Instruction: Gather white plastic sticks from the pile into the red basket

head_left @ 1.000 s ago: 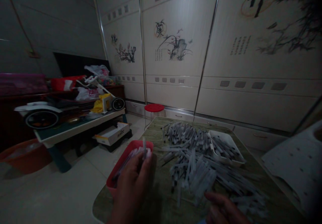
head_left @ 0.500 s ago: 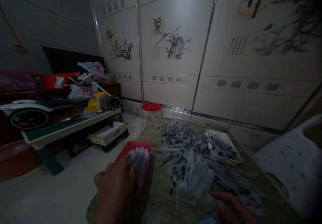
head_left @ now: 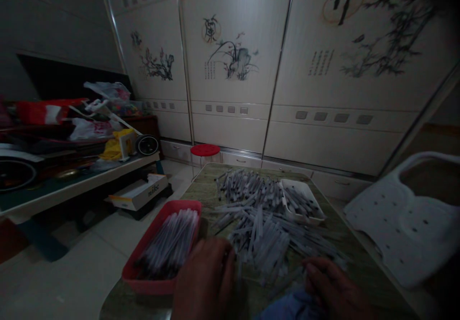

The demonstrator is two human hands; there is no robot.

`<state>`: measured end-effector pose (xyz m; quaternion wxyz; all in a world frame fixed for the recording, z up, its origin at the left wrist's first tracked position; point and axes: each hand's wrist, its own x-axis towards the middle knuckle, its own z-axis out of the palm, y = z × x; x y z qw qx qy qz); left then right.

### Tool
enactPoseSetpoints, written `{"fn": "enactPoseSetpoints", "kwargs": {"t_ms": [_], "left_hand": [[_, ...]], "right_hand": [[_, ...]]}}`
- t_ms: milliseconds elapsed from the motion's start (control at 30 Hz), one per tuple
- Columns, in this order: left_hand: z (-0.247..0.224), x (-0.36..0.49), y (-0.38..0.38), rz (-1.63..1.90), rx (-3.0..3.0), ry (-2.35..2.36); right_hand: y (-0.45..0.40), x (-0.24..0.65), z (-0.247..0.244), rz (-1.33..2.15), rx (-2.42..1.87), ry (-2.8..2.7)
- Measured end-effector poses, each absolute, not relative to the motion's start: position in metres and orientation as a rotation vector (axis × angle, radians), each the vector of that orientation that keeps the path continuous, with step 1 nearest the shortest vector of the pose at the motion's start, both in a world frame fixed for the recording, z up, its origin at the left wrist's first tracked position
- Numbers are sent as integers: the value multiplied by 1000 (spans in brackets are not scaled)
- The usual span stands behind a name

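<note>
The left hand (head_left: 204,281) has let go of the bundle of clear plastic tubes (head_left: 168,245), now lying in the red tray (head_left: 183,204) (its fingers (head_left: 219,257) together, apparently empty). The right hand's fingers (head_left: 316,272) curl together beside the heaped tubes (head_left: 258,234) on the counter (head_left: 125,305), with a white tray (head_left: 298,182) beyond.

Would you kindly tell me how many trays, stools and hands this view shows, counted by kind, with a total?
Trays: 2 (the red tray, the white tray)
Stools: 1 (the red stool)
Hands: 2 (the left hand, the right hand)
Total: 5

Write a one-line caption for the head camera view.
Left hand beside a red tray of thin plastic tubes, right hand at a loose heap of them, a white tray beyond.
</note>
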<state>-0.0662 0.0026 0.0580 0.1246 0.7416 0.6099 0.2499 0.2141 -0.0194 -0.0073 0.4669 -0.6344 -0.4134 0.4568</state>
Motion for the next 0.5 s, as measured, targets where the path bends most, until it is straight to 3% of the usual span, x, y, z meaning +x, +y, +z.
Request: {"fn": "enactPoseSetpoints", "kwargs": {"t_ms": [200,500], "left_hand": [[35,-42,3,270,2097,1838],[33,-32,4,74,2092,1906]], "right_hand": [[-19,225,1,1060,-1579,-1048],[-24,227,4,1044,-1613,-1027]]}}
